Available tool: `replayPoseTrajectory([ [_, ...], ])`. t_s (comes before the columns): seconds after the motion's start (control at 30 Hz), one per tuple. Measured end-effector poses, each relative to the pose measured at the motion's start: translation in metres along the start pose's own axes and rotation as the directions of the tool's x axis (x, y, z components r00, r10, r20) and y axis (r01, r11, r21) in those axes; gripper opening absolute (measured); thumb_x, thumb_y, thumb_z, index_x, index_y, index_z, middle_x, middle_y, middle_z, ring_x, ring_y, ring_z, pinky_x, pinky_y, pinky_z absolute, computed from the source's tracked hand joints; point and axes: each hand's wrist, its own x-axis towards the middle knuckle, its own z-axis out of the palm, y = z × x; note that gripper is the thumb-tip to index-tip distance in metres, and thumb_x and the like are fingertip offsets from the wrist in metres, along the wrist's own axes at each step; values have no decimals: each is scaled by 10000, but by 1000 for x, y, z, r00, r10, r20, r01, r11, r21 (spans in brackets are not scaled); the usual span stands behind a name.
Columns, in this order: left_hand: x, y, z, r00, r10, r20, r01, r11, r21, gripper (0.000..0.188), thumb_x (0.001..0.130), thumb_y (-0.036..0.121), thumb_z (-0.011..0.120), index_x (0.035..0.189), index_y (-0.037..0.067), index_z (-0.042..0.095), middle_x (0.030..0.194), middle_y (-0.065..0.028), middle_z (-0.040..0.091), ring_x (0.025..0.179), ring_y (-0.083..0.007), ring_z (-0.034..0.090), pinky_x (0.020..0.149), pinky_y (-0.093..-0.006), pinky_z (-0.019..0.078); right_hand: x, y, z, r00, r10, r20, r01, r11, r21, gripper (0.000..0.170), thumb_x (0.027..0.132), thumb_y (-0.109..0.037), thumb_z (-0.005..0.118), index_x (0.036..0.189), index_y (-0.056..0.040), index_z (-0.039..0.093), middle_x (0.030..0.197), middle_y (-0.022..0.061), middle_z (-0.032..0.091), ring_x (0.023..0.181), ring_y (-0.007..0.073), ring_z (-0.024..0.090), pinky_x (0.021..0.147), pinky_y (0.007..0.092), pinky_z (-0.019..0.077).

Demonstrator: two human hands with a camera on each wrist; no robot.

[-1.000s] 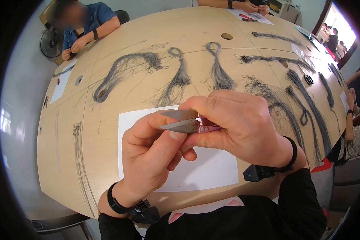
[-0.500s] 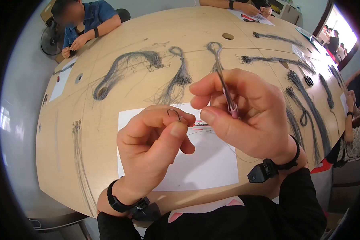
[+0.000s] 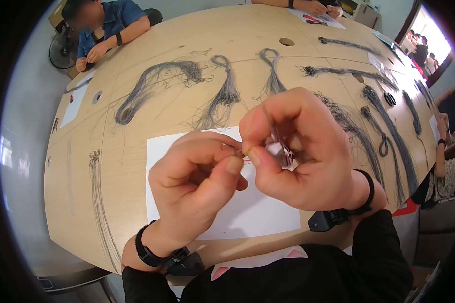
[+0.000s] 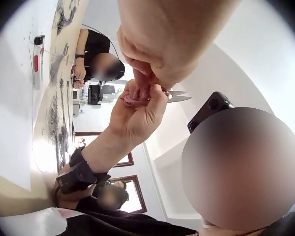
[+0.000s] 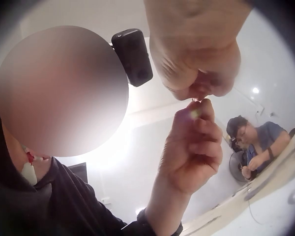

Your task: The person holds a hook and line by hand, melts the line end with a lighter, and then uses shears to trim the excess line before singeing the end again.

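Note:
My left hand [image 3: 194, 189] pinches a small fish hook [image 3: 227, 146] between thumb and forefinger, its bend mostly hidden behind the fingertips. Right at those fingertips, the thumb and forefinger of my right hand [image 3: 313, 161] come together; what they pinch there is too small to make out. Small pink-handled snips [image 3: 278, 150] are tucked in the curled right hand. In the left wrist view the snips' steel blades [image 4: 179, 99] stick out past the fingers, apart from each other. Both hands are above a white sheet of paper [image 3: 253, 217].
Looped bundles of hooks on grey line [image 3: 227, 96] lie across the table beyond the sheet. More bundles [image 3: 397, 136] are on the right, near black scissors [image 3: 390, 99]. Thin lines with hooks [image 3: 97, 187] lie at left. A person in a blue shirt [image 3: 124, 21] sits across.
The snips' blades were at the left fingertips; then the right hand drew back and swung them upward. Now its thumb and forefinger have moved left to meet the left fingertips at the hook.

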Motion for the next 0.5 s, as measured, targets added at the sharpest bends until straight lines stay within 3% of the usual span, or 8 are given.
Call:
replayPoseTrajectory([
  [0.07, 2, 0, -2, 999, 13, -33, -14, 999, -48, 58, 729, -48, 509, 785, -35, 503, 850, -120, 514, 608, -118, 532, 485, -204, 458, 0, 0, -3, 999, 7, 33, -6, 1000, -10, 245, 666, 107, 465, 896, 24, 448, 817, 82, 484, 685, 85, 472, 588, 193, 393],
  [0.13, 4, 0, -4, 999, 23, -25, -24, 998, -56, 54, 739, -42, 499, 793, -38, 498, 860, -127, 511, 627, -127, 530, 494, -213, 452, 6, 5, -10, 985, -162, 64, 171, 967, -189, 247, 675, -3, 574, 902, 17, 478, 760, 62, 493, 646, 93, 471, 561, 189, 382],
  [0.17, 3, 1, -3, 999, 6, -38, -9, 996, -83, 54, 738, -40, 502, 792, -40, 498, 861, -128, 511, 630, -129, 529, 501, -218, 449, 9, 5, -13, 984, -165, 65, 175, 966, -189, 247, 675, -3, 574, 902, 17, 478, 760, 62, 493, 646, 93, 471, 561, 189, 382],
  [0.23, 2, 3, -2, 999, 18, -34, -22, 992, -124, 62, 736, -38, 509, 797, -39, 502, 873, -122, 512, 680, -133, 524, 549, -228, 439, 14, 1, -15, 965, -211, 158, 260, 861, -437, 353, 657, -199, 661, 913, -3, 517, 692, 46, 501, 612, 121, 479, 530, 201, 382],
  [0.27, 1, 2, -3, 999, 20, -36, -25, 992, -123, 62, 736, -38, 509, 797, -39, 502, 873, -122, 512, 680, -133, 524, 549, -228, 439, 13, 4, -14, 964, -213, 160, 262, 860, -437, 353, 657, -199, 661, 913, -3, 517, 692, 46, 501, 612, 121, 479, 530, 201, 382],
  [0.33, 1, -2, -6, 995, 87, -40, -90, 993, -80, 84, 735, -39, 506, 819, -32, 506, 883, -110, 512, 721, -128, 514, 583, -224, 433, 12, 12, -12, 948, -278, 153, 317, 834, -451, 468, 604, -347, 659, 922, -25, 543, 646, 40, 500, 580, 145, 480, 489, 219, 388],
  [0.5, 0, 0, -5, 998, 50, -40, -55, 992, -115, 114, 736, -39, 498, 849, -24, 504, 887, -101, 513, 739, -122, 505, 600, -223, 428, 12, 9, -10, 961, -229, 157, 275, 857, -435, 455, 616, -346, 643, 925, -28, 543, 655, 48, 500, 556, 147, 480, 453, 228, 392],
])
